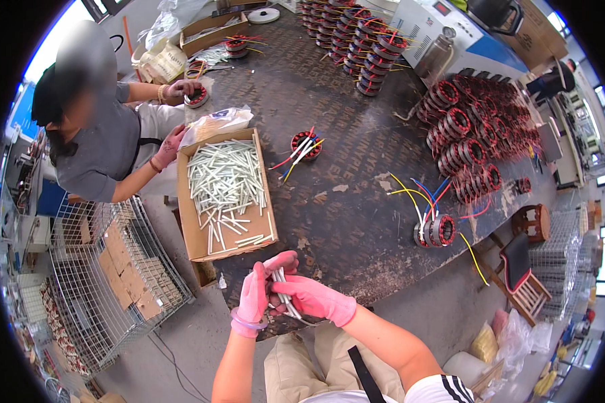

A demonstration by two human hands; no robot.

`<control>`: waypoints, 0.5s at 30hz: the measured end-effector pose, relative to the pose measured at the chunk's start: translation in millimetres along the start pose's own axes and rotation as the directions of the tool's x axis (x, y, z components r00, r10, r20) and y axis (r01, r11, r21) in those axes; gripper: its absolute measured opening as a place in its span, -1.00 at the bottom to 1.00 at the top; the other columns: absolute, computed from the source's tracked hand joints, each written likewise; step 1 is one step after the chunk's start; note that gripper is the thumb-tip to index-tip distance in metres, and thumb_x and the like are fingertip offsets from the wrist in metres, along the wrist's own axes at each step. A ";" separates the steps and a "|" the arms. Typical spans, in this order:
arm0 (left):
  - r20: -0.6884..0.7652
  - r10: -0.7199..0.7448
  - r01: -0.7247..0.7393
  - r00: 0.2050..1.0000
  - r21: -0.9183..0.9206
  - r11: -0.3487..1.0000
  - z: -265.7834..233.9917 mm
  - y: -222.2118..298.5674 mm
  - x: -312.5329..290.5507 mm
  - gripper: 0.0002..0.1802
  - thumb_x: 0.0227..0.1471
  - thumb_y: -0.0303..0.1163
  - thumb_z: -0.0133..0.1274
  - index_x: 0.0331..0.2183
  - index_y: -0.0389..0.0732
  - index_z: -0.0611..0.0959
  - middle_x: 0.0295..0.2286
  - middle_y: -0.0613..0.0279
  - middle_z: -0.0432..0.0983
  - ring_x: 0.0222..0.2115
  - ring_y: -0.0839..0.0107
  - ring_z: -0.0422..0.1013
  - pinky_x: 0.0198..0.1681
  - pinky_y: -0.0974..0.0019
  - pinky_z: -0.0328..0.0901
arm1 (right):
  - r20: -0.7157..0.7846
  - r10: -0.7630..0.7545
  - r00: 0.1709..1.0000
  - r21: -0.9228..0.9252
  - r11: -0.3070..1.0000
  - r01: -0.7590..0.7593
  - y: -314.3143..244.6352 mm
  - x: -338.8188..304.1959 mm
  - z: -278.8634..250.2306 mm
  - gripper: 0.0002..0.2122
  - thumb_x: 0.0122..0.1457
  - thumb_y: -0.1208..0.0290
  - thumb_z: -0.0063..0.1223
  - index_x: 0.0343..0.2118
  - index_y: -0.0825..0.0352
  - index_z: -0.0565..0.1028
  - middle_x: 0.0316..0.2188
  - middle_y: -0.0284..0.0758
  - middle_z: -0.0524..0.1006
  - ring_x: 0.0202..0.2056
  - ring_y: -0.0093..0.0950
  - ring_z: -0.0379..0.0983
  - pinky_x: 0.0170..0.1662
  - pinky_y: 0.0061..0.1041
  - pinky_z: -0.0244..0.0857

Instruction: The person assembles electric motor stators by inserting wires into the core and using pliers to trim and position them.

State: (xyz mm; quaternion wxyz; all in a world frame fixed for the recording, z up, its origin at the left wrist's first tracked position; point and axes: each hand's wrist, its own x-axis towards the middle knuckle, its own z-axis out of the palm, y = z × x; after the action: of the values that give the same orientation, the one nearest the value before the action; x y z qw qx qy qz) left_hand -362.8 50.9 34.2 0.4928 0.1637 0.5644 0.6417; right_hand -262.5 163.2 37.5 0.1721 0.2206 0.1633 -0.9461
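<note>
Both of my hands wear pink gloves and meet at the table's near edge, around a small bundle of thin white tubes (287,300). My left hand (254,295) cups the bundle from the left, its fingers curled at the far side. From the right, my right hand (319,299) closes its fingers on the same tubes; its fingertips are partly hidden. Just beyond lies an open cardboard box (193,228) heaped with loose white tubes (225,176). A stator coil with coloured wires (305,145) sits to the right of the box.
A wound stator (435,231) with long wires lies on the dark table (343,221), right. Stacked stators (373,60) stand at the back; more are piled (477,127) far right. A co-worker (101,141) handles a stator (196,98) at left, beside a wire cart (121,269).
</note>
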 end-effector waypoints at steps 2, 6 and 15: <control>-0.042 -0.015 0.011 0.999 -0.099 0.995 1.2 1.6 -2.3 -0.20 0.21 0.19 -0.38 -0.01 -0.40 0.48 -0.10 -0.02 0.48 -0.14 0.30 0.42 -0.04 0.30 0.30 | 0.016 -0.005 1.000 -0.044 0.999 0.006 3.5 7.1 -11.2 -0.77 0.27 0.30 -0.09 -0.11 0.32 0.40 -0.30 -0.37 0.50 -0.30 -0.54 0.50 -0.17 -0.46 0.44; -0.043 0.072 -0.074 0.996 -0.036 0.997 4.0 -7.3 2.2 -0.30 0.25 0.08 -0.35 -0.03 -0.39 0.50 -0.11 0.04 0.48 -0.16 0.38 0.42 -0.13 0.37 0.32 | 0.036 0.026 0.999 -0.010 1.000 -0.026 -2.3 7.7 -18.7 -0.75 0.29 0.29 -0.11 -0.08 0.33 0.38 -0.18 -0.30 0.51 -0.21 -0.48 0.51 -0.09 -0.38 0.43; 0.086 0.232 -0.247 0.969 0.392 0.886 -5.5 1.9 14.3 0.33 -0.56 -0.17 0.49 0.21 -0.37 0.11 0.22 -0.07 -0.03 0.22 0.13 0.03 0.21 0.18 0.05 | -0.020 -0.010 1.000 0.277 0.961 0.015 -31.6 16.8 -48.7 -0.77 0.28 0.31 -0.11 -0.14 0.35 0.42 -0.30 -0.25 0.53 -0.24 -0.37 0.50 -0.02 -0.28 0.38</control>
State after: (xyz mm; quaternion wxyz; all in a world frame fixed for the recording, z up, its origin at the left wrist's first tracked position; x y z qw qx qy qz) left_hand -374.4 59.8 29.2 0.3764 0.3407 0.6498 0.5657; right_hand -271.7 205.7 -4.4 0.1321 0.2503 0.0322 -0.9586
